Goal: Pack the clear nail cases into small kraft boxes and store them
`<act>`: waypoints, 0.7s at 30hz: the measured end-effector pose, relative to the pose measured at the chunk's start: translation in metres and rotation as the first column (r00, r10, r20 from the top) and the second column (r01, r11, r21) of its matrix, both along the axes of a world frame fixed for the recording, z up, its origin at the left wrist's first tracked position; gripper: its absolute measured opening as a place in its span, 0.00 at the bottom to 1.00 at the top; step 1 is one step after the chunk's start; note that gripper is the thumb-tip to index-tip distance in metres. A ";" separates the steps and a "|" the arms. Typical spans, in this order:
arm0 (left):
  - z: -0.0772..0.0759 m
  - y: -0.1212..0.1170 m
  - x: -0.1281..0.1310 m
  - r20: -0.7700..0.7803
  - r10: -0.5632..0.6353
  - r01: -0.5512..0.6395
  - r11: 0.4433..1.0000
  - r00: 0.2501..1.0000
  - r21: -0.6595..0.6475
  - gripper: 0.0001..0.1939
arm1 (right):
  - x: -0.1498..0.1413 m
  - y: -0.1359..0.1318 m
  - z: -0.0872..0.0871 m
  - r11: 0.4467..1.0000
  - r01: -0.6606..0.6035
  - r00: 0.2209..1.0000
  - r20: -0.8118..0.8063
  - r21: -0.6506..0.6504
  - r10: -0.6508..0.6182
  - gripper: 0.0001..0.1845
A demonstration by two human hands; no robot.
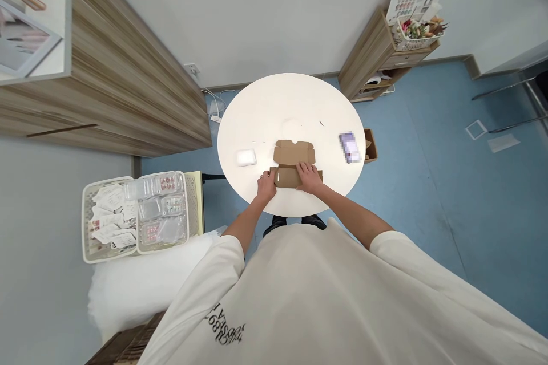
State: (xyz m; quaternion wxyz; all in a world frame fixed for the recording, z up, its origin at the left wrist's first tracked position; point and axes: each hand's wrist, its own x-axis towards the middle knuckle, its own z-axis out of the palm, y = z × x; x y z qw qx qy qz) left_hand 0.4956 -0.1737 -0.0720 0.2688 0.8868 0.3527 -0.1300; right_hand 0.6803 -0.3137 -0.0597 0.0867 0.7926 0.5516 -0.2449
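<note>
A flat, unfolded brown cardboard box (pixel 294 155) lies on the round white table (pixel 274 102) near its front edge. My left hand (pixel 266 187) grips the box's near left corner, fingers curled on the folded flap. My right hand (pixel 308 177) presses down on the near right part of the folded flap, fingers spread flat on the cardboard. The far flaps of the box lie open toward the table's middle.
A small white pad (pixel 246 157) lies left of the box and a blurred purple item (pixel 350 146) sits at the right rim. A white basket (pixel 88 222) of packets and clear trays stands at my left. Wooden cabinets (pixel 128 97) and a small drawer unit (pixel 377 57) line the wall.
</note>
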 end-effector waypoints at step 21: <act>0.017 -0.012 0.015 0.140 -0.114 0.094 0.985 0.984 0.143 0.29 | -0.002 -0.019 -0.001 0.999 0.045 0.997 -0.065 -0.020 -0.046 0.45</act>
